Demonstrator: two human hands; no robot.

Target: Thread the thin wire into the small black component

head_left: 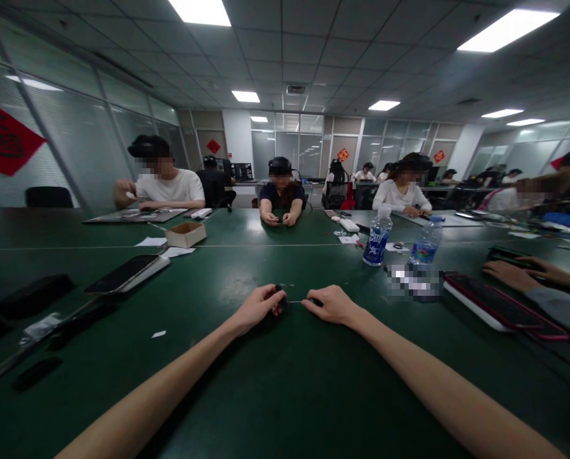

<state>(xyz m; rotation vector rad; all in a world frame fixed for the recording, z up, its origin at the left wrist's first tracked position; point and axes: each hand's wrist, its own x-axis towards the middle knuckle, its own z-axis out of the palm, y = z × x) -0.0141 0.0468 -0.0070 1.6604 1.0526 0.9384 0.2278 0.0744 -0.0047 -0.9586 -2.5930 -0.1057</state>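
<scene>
In the middle of the head view, my left hand [261,306] is closed around a small dark object [283,297], its kind hidden by my fingers. Opposite it, my right hand [330,303] grips a small screwdriver [296,301]. Its dark handle is mostly covered by the fingers, and the thin metal shaft points left. The shaft's tip reaches the dark object or lies just beside it; I cannot tell whether they touch. Both hands are low over the green table [275,382].
To the left are a phone [125,274], an open cardboard box [186,234] and a white paper scrap [159,334]. Two water bottles [377,236] [426,241] stand to the right, near phones [500,299] and a co-worker's hands [509,273]. Other people sit across the table.
</scene>
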